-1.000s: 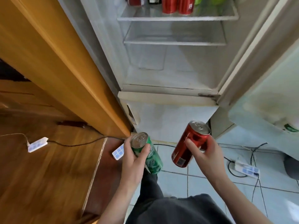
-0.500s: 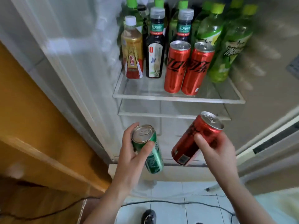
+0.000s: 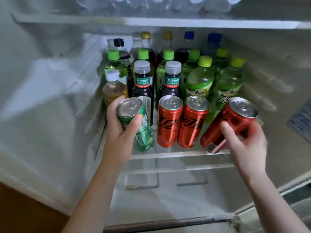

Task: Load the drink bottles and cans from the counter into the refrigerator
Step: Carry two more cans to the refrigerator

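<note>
My left hand (image 3: 120, 130) grips a green can (image 3: 140, 128), tilted, at the front left of the glass shelf (image 3: 176, 154) inside the open refrigerator. My right hand (image 3: 244, 142) grips a red can (image 3: 230, 121), tilted to the right, at the shelf's front right. Between them two red cans (image 3: 169, 121) stand upright on the shelf's front edge. Whether either held can touches the shelf I cannot tell.
Behind the cans the shelf is packed with several green-capped bottles (image 3: 200, 81), two dark bottles with clear caps (image 3: 143, 81) and an amber bottle (image 3: 113, 88). An upper shelf (image 3: 202, 22) carries clear bottles. A lower shelf (image 3: 181, 169) sits just beneath.
The view rose from the floor to the refrigerator shelf. Both hands moved forward with their cans, up to the shelf beside the two standing red cans.
</note>
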